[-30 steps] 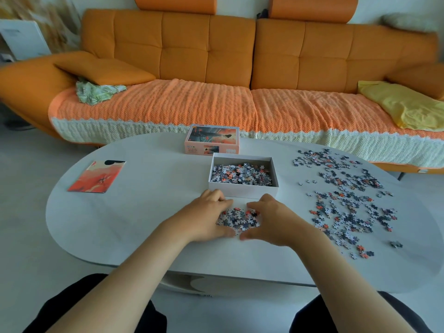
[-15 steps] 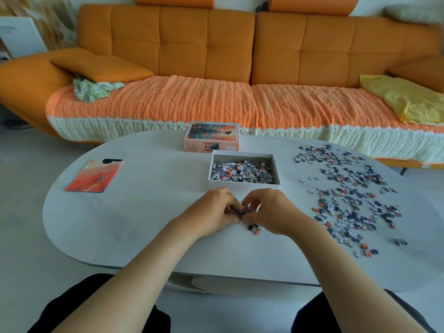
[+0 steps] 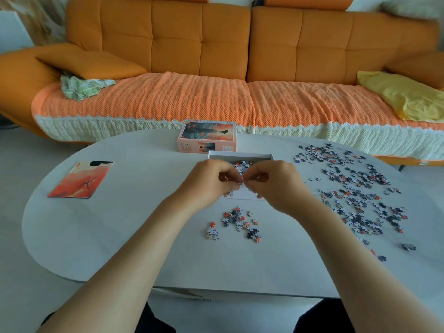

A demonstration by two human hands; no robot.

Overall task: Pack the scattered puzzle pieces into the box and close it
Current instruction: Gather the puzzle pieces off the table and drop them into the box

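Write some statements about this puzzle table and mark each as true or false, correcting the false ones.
1. The box is open, with pieces inside. True.
2. The lid sits on the box. False: it lies on the table behind the box.
3. The left hand and right hand are over the box, fingers curled. True.
4. The large scatter of pieces lies at the table's left. False: at its right; an orange sheet lies left.
5. A small pile lies nearer the person than the box. True.
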